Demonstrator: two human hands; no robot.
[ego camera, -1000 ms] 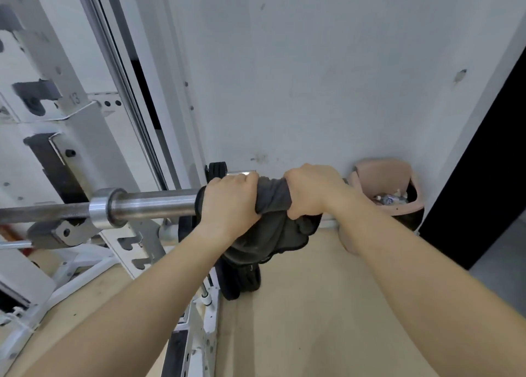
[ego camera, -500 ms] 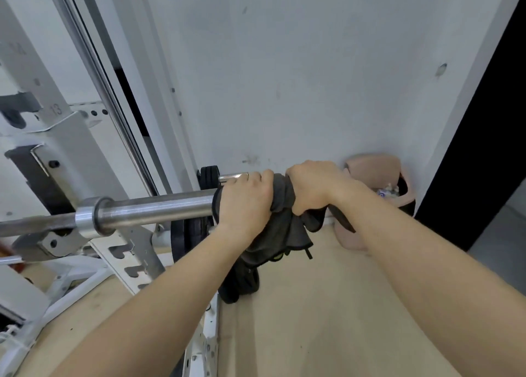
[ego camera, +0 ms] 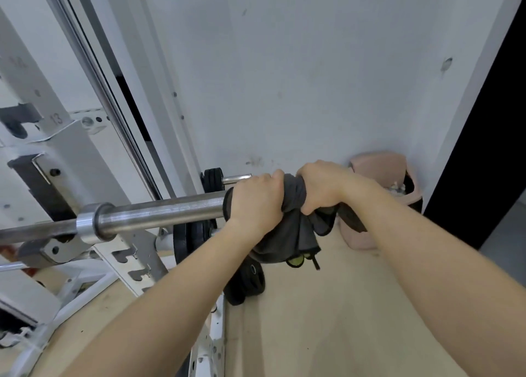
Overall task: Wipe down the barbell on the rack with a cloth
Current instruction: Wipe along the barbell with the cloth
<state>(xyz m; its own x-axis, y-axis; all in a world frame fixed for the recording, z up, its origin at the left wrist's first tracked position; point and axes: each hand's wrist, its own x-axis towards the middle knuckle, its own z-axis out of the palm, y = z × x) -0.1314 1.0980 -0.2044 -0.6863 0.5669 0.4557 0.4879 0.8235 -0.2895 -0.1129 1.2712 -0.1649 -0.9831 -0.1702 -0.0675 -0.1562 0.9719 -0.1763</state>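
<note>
Barbell [ego camera: 159, 215] on white rack [ego camera: 57, 149], sleeve end hidden under dark cloth [ego camera: 290, 228], left hand [ego camera: 256, 203] & right hand [ego camera: 321, 186] both clenched round cloth-wrapped bar, pink bin [ego camera: 378, 166] at 3 o'clock partly blocked by right arm, bar's left end cut off by frame.

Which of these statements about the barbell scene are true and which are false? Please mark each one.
1. Both hands grip the dark cloth wrapped on the barbell. True: left hand and right hand are closed on it.
2. The cloth is white. False: it is dark grey.
3. The cloth sits on the sleeve end, outside the collar. True.
4. A pink bin stands by the wall. True.
5. The barbell lies on the floor. False: it rests on the rack.
</note>
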